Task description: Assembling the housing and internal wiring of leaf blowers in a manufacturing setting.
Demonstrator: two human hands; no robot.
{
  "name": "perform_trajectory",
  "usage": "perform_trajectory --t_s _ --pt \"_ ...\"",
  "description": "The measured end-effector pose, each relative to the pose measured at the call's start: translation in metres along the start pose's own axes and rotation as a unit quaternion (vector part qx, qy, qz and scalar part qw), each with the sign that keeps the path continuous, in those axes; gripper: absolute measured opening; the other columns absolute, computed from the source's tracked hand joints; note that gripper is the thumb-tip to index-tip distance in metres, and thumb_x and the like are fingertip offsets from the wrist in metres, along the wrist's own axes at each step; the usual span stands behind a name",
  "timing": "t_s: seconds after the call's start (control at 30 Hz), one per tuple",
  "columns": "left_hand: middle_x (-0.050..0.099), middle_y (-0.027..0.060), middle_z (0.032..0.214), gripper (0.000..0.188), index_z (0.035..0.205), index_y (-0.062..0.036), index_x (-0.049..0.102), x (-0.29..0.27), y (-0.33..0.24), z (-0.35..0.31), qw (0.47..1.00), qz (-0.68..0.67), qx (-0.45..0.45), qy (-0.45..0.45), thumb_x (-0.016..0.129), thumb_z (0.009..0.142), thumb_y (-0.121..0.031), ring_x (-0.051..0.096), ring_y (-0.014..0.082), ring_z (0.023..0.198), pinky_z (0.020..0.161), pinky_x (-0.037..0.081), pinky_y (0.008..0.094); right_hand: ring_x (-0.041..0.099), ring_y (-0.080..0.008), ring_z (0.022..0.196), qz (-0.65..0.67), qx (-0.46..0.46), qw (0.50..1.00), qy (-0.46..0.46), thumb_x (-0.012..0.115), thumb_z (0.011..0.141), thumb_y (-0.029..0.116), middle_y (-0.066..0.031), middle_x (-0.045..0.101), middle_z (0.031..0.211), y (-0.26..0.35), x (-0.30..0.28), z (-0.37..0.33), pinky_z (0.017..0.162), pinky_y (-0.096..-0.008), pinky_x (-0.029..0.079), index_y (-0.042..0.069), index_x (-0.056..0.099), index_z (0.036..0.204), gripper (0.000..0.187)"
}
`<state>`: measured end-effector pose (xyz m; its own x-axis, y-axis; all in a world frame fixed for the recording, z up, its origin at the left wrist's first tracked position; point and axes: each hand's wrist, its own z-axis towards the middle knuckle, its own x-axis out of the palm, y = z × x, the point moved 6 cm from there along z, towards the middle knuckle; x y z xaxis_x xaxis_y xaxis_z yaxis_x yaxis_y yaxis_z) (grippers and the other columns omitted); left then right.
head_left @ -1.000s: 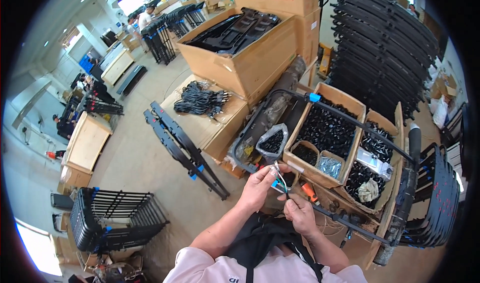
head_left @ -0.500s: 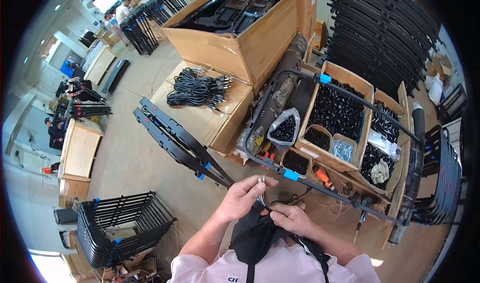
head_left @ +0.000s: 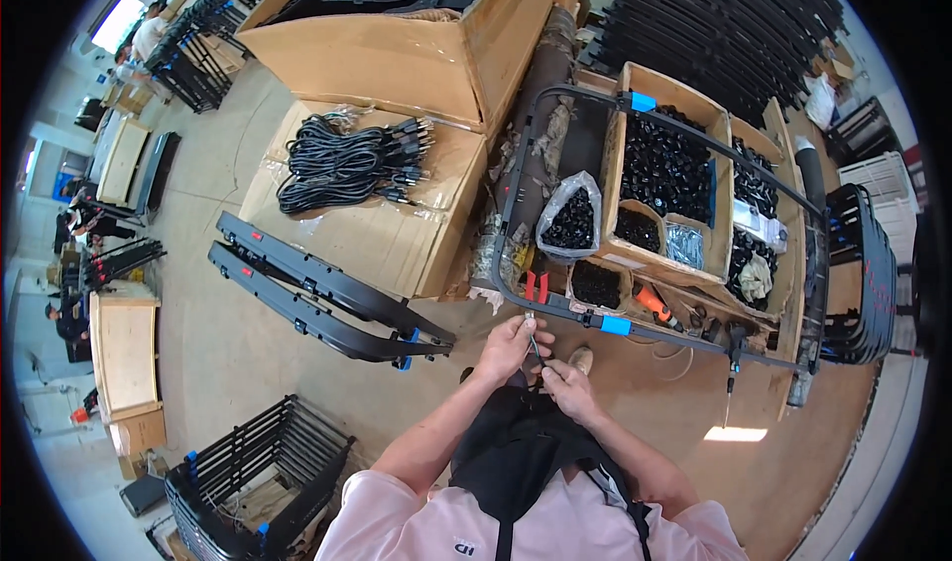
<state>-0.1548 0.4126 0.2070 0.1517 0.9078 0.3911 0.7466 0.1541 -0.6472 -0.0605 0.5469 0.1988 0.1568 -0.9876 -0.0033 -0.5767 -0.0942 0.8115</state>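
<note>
In front of my chest, my left hand (head_left: 509, 349) is closed in a pinch on a cable end with a small silvery tip. Thin loose wires (head_left: 535, 347) run from it toward my right hand. My right hand (head_left: 570, 386) is closed on the black cable behind those wires. Just beyond my hands lies the near bar of a black tubular frame (head_left: 674, 338). It has blue clips (head_left: 615, 325) and rests across the parts boxes. Red-handled pliers (head_left: 536, 287) are beside the bar, close to my left fingertips.
Bundled black cables (head_left: 347, 164) lie on a carton (head_left: 397, 249) at left. Wooden boxes (head_left: 617, 169) hold black parts and screws. An orange-handled tool (head_left: 654, 303) and a hanging driver (head_left: 735, 363) are at right. Curved black rails (head_left: 307, 283) jut out at left; stacked frames (head_left: 263, 452) stand lower left.
My view has shifted, so the boxes and cartons sit differently in it. Both hands keep their grip on the cable, now nearer the frame's near bar and the red-handled pliers.
</note>
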Motion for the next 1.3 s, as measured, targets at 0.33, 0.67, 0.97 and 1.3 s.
perform_trajectory --t_s 0.33,0.67,0.97,1.3 --pt "0.071 0.0110 0.102 0.029 0.127 -0.0026 0.055 -0.001 -0.003 0.012 0.993 0.073 0.002 0.096 0.043 0.115 -0.027 0.069 0.0172 0.081 0.064 0.060 0.0328 0.059 -0.0133 0.071 -0.054 -0.020 0.998 -0.022 0.054 0.108 0.027 -0.0039 0.063 0.081 0.014 0.000 -0.001 0.065 -0.0323 0.049 0.002 0.071 0.116 0.032" --pt "0.069 0.0090 0.090 0.026 0.116 -0.0014 0.059 -0.004 -0.006 0.011 0.996 0.071 0.043 -0.027 0.047 0.114 -0.025 0.068 0.0165 0.076 0.065 0.059 0.0331 0.064 -0.0136 0.072 -0.088 -0.047 0.995 -0.029 0.056 0.107 0.028 -0.0054 0.068 0.080 0.027 -0.007 0.006 0.067 -0.0325 0.051 0.005 0.072 0.121 0.032" --pt "0.067 0.0037 0.073 0.033 0.106 -0.0012 0.072 -0.005 -0.022 0.005 0.955 0.247 0.104 -0.127 0.053 0.111 -0.027 0.062 0.0123 0.062 0.059 0.052 0.0310 0.056 -0.0115 0.070 -0.075 -0.073 0.994 0.009 0.055 0.107 0.024 -0.0008 0.059 0.075 0.029 0.001 0.015 0.067 -0.0303 0.048 0.001 0.071 0.119 0.030" --pt "0.070 0.0095 0.099 0.030 0.119 -0.0002 0.067 -0.036 -0.006 -0.009 0.961 0.120 0.181 -0.173 0.052 0.110 -0.025 0.064 0.0143 0.089 0.081 0.053 0.0337 0.071 -0.0178 0.080 0.085 0.018 0.994 0.073 0.048 0.110 0.024 -0.0120 0.075 0.091 0.030 0.007 0.028 0.074 -0.0327 0.056 -0.002 0.066 0.112 0.032"
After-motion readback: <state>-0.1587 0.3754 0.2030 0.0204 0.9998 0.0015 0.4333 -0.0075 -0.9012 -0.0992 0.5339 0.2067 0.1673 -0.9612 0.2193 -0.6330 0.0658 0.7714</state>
